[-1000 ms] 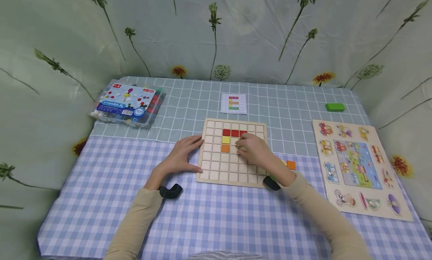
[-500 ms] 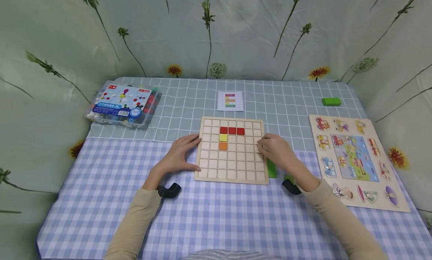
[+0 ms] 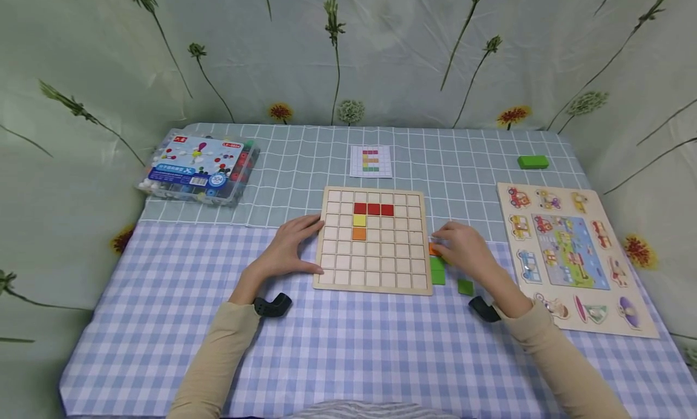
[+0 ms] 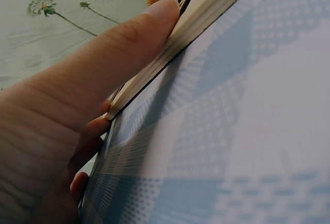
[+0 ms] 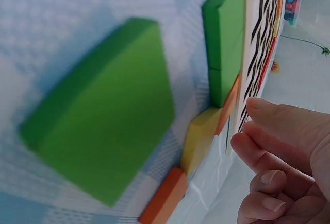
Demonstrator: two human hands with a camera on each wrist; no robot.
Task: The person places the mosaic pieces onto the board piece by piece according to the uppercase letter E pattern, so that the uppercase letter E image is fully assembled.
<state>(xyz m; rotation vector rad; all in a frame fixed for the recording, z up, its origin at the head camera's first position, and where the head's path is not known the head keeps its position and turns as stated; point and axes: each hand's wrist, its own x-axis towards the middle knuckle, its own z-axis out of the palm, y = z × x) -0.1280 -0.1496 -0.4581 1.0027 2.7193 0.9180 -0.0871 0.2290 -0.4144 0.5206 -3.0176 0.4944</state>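
Note:
A square wooden grid board (image 3: pixel 381 256) lies flat on the cloth. In its cells sit a row of three red tiles (image 3: pixel 373 209), with a yellow tile (image 3: pixel 359 220) and an orange tile (image 3: pixel 359 234) below the leftmost. My left hand (image 3: pixel 291 250) touches the board's left edge; its thumb (image 4: pixel 129 41) rests along the rim. Beyond the right edge, my right hand (image 3: pixel 465 246) hovers at a loose orange tile (image 3: pixel 434 250), thumb and forefinger apart with nothing between them. Green tiles (image 3: pixel 437 271) lie against the board, and a yellow tile (image 5: pixel 201 136) shows below the right hand.
Another green tile (image 3: pixel 465 287) lies near the right wrist. A pattern card (image 3: pixel 371 161) stands behind the board. At right are a picture puzzle board (image 3: pixel 577 262) and a green block (image 3: pixel 533 162); a clear plastic box (image 3: pixel 198 168) sits at back left.
My right hand has moved right, from beside the third red tile, off the board to the loose tiles. The left hand stays at the board's edge. The view has shifted slightly.

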